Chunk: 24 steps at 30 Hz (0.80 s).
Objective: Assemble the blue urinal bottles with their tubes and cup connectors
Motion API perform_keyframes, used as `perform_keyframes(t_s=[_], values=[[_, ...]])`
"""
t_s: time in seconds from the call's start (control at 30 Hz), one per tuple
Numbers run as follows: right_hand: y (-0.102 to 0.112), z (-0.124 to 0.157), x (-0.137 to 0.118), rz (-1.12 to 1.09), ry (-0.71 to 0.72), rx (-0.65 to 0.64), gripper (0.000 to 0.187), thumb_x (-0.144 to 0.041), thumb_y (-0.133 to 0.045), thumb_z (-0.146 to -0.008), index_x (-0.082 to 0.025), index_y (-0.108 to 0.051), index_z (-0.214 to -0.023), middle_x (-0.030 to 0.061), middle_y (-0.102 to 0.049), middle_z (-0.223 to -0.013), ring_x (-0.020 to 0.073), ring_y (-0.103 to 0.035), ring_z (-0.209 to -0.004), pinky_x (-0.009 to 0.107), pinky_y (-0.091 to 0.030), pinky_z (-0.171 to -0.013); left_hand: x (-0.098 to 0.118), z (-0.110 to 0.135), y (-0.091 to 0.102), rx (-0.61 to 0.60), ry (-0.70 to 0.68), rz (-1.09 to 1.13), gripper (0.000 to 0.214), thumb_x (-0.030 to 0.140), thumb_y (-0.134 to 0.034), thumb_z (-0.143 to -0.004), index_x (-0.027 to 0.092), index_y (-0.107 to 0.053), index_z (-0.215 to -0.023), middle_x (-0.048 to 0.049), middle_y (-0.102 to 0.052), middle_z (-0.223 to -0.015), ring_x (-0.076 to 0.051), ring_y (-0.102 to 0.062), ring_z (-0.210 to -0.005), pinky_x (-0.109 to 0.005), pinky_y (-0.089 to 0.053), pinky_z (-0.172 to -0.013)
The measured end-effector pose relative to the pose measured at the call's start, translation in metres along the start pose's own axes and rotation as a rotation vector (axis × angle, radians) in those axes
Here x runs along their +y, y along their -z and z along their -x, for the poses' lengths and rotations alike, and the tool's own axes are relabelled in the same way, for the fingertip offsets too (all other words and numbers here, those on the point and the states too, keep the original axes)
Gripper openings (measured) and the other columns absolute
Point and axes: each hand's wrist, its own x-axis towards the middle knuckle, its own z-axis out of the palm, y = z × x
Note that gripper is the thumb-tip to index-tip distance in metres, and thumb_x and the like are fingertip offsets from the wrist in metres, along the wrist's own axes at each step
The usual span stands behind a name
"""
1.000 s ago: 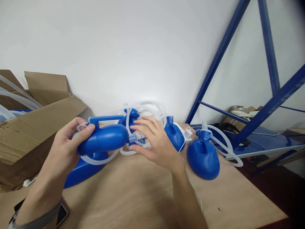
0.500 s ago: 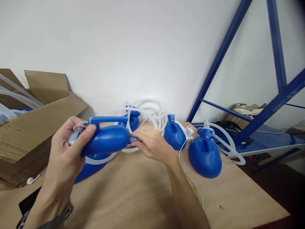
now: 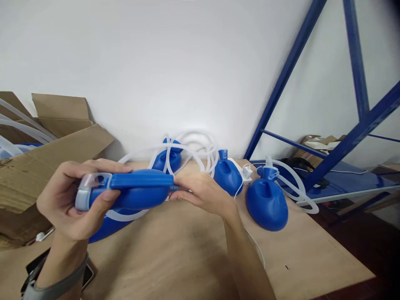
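Observation:
My left hand (image 3: 70, 200) is wrapped round the capped end of a blue plastic bottle with a handle (image 3: 137, 191), held on its side above the wooden table (image 3: 187, 254). My right hand (image 3: 203, 192) pinches the small blue fitting at the bottle's other end, where a clear tube (image 3: 125, 214) joins it. Below the held bottle lies a second blue bottle (image 3: 104, 227), partly hidden by my left hand.
Three more blue bottles stand behind and to the right (image 3: 171, 158) (image 3: 227, 175) (image 3: 265, 200), with coiled clear tubing (image 3: 200, 146). A cardboard box (image 3: 40, 166) sits on the left, a phone (image 3: 84, 273) near my left wrist, blue shelving (image 3: 343, 146) on the right.
My right hand went from open fingers to a pinch at the bottle's end. My left hand has rolled the bottle toward me, so its handle now faces me.

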Motion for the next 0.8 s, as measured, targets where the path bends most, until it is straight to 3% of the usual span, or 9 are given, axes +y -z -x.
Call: perform_keyframes(t_s=[0.1,0.13,0.23,0.3,0.43,0.53,0.67,0.8], values=[[0.007,0.003,-0.005,0.054,0.054,0.215,0.062,-0.056,-0.071,-0.095,-0.029,-0.057,-0.148,0.0109,-0.067,-0.139,0.0316,-0.057,-0.132,0.051,-0.043,-0.113,0.005,-0.01,0.003,0.228,0.152,-0.104,0.026,0.024,-0.078,-0.065,0.023,-0.056,-0.079,0.0024,-0.063,-0.076,-0.016,-0.06,-0.07,-0.029,-0.047,-0.069],[0.011,0.005,-0.007,0.062,0.049,0.287,0.06,-0.054,-0.074,-0.094,-0.031,-0.058,-0.148,0.0099,-0.065,-0.142,0.0318,-0.054,-0.135,0.053,-0.041,-0.116,0.005,-0.013,0.004,0.293,0.221,-0.134,0.026,0.026,-0.077,-0.065,0.022,-0.055,-0.078,0.0035,-0.058,-0.074,-0.013,-0.054,-0.067,-0.026,-0.043,-0.065],[0.018,0.012,-0.01,0.024,-0.059,0.448,0.024,-0.045,-0.068,-0.101,-0.031,-0.076,-0.119,0.0068,-0.073,-0.115,0.0272,-0.065,-0.11,0.046,-0.05,-0.1,0.005,-0.02,0.006,0.38,0.371,-0.074,0.028,0.029,-0.076,-0.062,0.022,-0.053,-0.077,0.0043,-0.052,-0.072,-0.012,-0.05,-0.065,-0.024,-0.038,-0.061],[0.017,0.013,-0.009,-0.096,-0.18,0.425,0.027,-0.045,-0.058,-0.106,-0.027,-0.079,-0.101,0.0053,-0.074,-0.098,0.0229,-0.068,-0.093,0.039,-0.053,-0.086,0.003,-0.022,0.007,0.399,0.375,0.005,0.033,0.028,-0.079,-0.058,0.022,-0.052,-0.076,0.0044,-0.052,-0.071,-0.014,-0.053,-0.067,-0.025,-0.042,-0.064],[0.0,0.002,0.002,-0.479,-0.339,0.219,0.048,-0.059,-0.044,-0.108,-0.022,-0.075,-0.109,0.0071,-0.077,-0.106,0.0212,-0.071,-0.1,0.034,-0.053,-0.086,0.006,-0.02,0.004,0.374,0.379,-0.049,0.035,0.029,-0.082,-0.058,0.021,-0.054,-0.077,0.0047,-0.05,-0.073,-0.011,-0.046,-0.066,-0.024,-0.04,-0.066],[-0.016,-0.009,0.01,-0.753,-0.398,0.181,0.059,-0.068,-0.039,-0.106,-0.019,-0.071,-0.097,0.0081,-0.075,-0.097,0.018,-0.07,-0.089,0.028,-0.053,-0.071,0.009,-0.019,0.0,0.342,0.405,-0.071,0.033,0.029,-0.08,-0.059,0.021,-0.054,-0.077,0.0049,-0.051,-0.073,-0.011,-0.043,-0.065,-0.024,-0.035,-0.063],[-0.02,-0.016,0.012,-0.916,-0.456,0.18,0.051,-0.062,-0.05,-0.102,-0.019,-0.06,-0.077,0.0015,-0.063,-0.072,0.0128,-0.059,-0.066,0.022,-0.043,-0.054,0.008,-0.018,-0.001,0.311,0.354,-0.116,0.03,0.028,-0.078,-0.059,0.022,-0.054,-0.076,0.0057,-0.05,-0.071,-0.011,-0.044,-0.063,-0.025,-0.034,-0.061],[-0.02,-0.015,0.008,-0.967,-0.476,0.145,0.038,-0.049,-0.052,-0.1,-0.02,-0.054,-0.077,-0.0041,-0.051,-0.066,0.0095,-0.045,-0.055,0.021,-0.036,-0.048,0.006,-0.015,0.001,0.301,0.328,-0.206,0.029,0.03,-0.078,-0.062,0.022,-0.055,-0.078,0.0047,-0.054,-0.075,-0.011,-0.044,-0.062,-0.025,-0.034,-0.059]])
